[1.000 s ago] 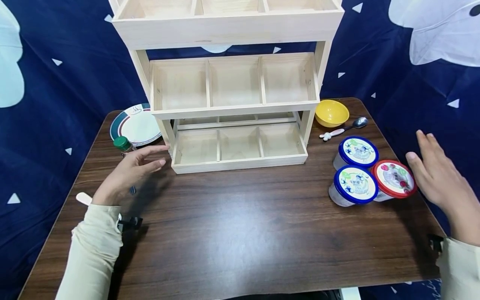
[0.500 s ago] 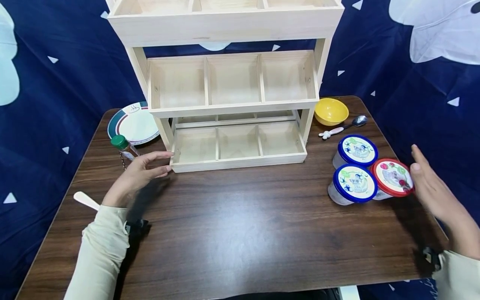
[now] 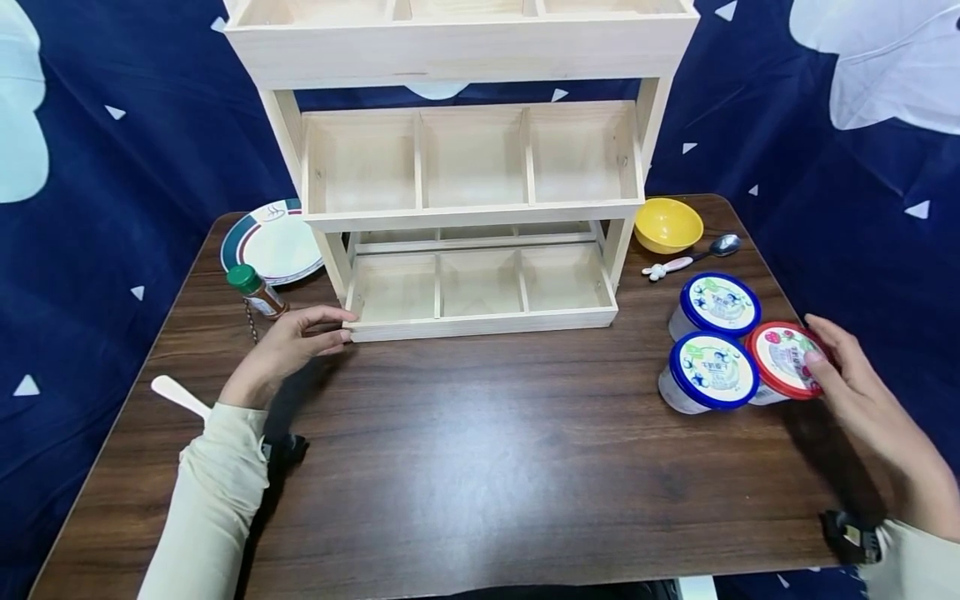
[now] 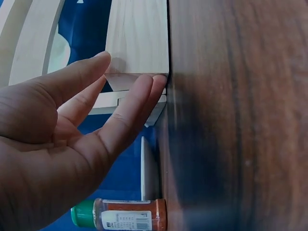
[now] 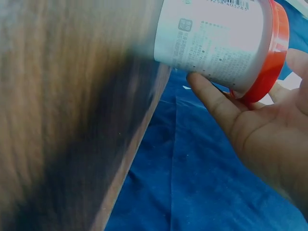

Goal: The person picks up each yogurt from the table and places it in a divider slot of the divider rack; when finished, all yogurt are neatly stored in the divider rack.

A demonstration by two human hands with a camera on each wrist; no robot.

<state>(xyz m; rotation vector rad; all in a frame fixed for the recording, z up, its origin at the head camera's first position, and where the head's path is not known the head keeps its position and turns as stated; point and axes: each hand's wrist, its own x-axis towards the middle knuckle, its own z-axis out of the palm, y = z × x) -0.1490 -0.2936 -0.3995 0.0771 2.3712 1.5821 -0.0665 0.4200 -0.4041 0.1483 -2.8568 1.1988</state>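
Observation:
In the head view, my left hand (image 3: 288,354) is at the left front corner of the wooden shelf's lowest tray (image 3: 480,327). The left wrist view shows its fingertips touching the end of that tray (image 4: 137,38), fingers nearly straight. My right hand (image 3: 862,392) holds a white tub with a red lid (image 3: 783,358), thumb over the lid and fingers along the side. Close against it stand two tubs with blue lids, the front tub (image 3: 712,371) and the rear tub (image 3: 718,304). From the right wrist, the tub's printed side (image 5: 216,43) faces the camera.
A yellow bowl (image 3: 667,225) and a spoon with a pink handle (image 3: 675,265) sit right of the shelf. On the left are stacked plates (image 3: 273,246), a green-capped spice jar (image 3: 258,292) and a white handle (image 3: 180,396) partly under the sleeve. The shelf's upper tiers overhang the table.
My left hand has moved right, up to the tray's corner. My right hand has come down and left from beside the red-lidded tub to take hold of it.

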